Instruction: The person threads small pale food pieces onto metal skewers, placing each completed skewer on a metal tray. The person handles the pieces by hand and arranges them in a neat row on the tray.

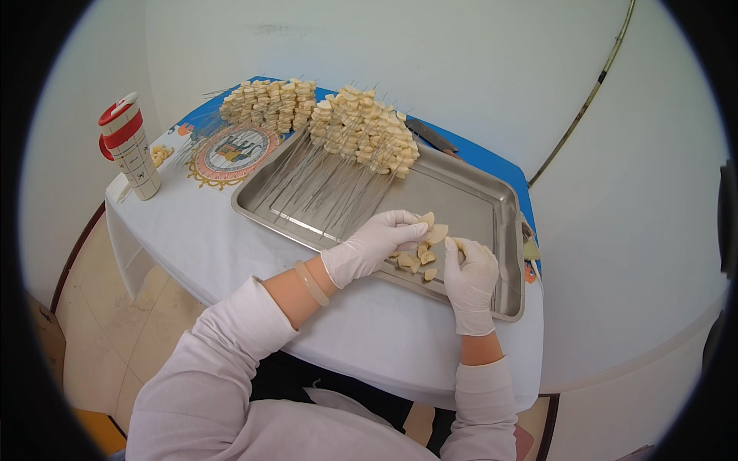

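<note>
My left hand (383, 239), in a white glove, pinches pale cream slices (437, 233) above the near right part of a metal tray (455, 196). To its right my right hand (471, 276), gloved too, has thumb and forefinger together at the edge of those slices; whether it grips a thin skewer there I cannot tell. Loose pale pieces (410, 261) lie on the tray under and between the hands. Many thin metal skewers (328, 187) threaded with similar slices (369, 129) are heaped at the tray's far left, their bare ends towards me.
A second heap of loaded skewers (268, 104) lies behind the tray's left end. A red and cream tumbler (134, 152) stands at the table's left, beside a few pale pieces (161, 154). Beyond the tray lies a dark-bladed knife (432, 136). A wall rises behind the table.
</note>
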`<state>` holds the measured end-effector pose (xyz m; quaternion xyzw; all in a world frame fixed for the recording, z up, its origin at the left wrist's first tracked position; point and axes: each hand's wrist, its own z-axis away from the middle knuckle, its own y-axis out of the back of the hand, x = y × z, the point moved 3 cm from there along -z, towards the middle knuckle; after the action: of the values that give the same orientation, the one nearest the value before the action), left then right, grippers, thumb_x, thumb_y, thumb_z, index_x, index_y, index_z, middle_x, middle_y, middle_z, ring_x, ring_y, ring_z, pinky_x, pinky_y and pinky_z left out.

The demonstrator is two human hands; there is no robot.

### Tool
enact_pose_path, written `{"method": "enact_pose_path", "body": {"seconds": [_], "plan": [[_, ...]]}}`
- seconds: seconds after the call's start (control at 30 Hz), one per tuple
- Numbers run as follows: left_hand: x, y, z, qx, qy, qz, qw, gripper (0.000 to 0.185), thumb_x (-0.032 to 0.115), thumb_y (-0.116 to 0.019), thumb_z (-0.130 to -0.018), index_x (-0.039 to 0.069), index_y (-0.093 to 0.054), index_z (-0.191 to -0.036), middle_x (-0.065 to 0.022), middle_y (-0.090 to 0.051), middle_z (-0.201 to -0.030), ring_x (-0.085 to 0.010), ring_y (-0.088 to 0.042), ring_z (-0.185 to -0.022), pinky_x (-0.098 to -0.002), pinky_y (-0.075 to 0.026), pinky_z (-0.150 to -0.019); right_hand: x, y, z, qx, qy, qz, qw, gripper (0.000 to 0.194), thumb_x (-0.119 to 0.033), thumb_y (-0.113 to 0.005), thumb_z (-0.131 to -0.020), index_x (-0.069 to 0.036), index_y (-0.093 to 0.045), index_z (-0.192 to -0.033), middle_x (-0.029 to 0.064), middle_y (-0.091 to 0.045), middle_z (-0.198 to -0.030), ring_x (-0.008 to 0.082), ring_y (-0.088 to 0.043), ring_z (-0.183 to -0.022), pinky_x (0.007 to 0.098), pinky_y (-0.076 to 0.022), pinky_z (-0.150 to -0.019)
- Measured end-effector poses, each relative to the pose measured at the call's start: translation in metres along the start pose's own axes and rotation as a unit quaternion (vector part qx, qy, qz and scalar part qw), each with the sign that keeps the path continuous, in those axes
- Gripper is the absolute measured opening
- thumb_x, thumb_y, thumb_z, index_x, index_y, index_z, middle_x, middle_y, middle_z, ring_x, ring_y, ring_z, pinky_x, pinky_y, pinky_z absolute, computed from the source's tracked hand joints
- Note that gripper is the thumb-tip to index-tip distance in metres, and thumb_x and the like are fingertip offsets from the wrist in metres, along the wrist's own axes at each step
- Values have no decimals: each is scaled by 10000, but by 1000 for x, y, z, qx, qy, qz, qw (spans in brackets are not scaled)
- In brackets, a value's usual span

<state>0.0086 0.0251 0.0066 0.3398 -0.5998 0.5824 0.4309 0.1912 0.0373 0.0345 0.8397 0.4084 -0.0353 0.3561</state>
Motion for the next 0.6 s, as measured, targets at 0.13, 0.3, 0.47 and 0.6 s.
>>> {"method": "enact_pose_path", "body": {"seconds": [0.13,0.3,0.47,0.6], "plan": [[0,-1,1,0,3,2,1000,161,235,-684,-980,98,-656,-1059,3,-645,-1096,-89,-593,-1023,-281,-488,-926,1,-1,0,-6,-6,-6,1000,131,-221,-717,-881,-102,-722,-828,49,-624,-705,276,-580,-678,406,-423,-671],[0,0,0,8,5,-4,1000,162,233,-681,-981,97,-657,-1065,5,-645,-1088,-91,-599,-1017,-273,-497,-912,1,-1,0,-6,-2,-1,1000,138,-226,-717,-885,-99,-719,-831,47,-612,-694,273,-579,-678,404,-422,-666],[-2,1,-3,10,4,-4,1000,160,230,-672,-986,95,-657,-1070,5,-646,-1076,-90,-602,-1004,-267,-503,-905,2,-2,0,1,7,2,1000,135,-223,-719,-884,-98,-720,-833,48,-611,-695,272,-576,-676,403,-418,-662],[-3,1,-2,8,1,-5,1000,159,226,-671,-986,95,-661,-1077,7,-648,-1073,-93,-603,-1008,-273,-502,-901,0,0,0,7,16,12,1000,127,-219,-716,-886,-103,-723,-837,49,-612,-696,276,-575,-674,408,-419,-658]]}}
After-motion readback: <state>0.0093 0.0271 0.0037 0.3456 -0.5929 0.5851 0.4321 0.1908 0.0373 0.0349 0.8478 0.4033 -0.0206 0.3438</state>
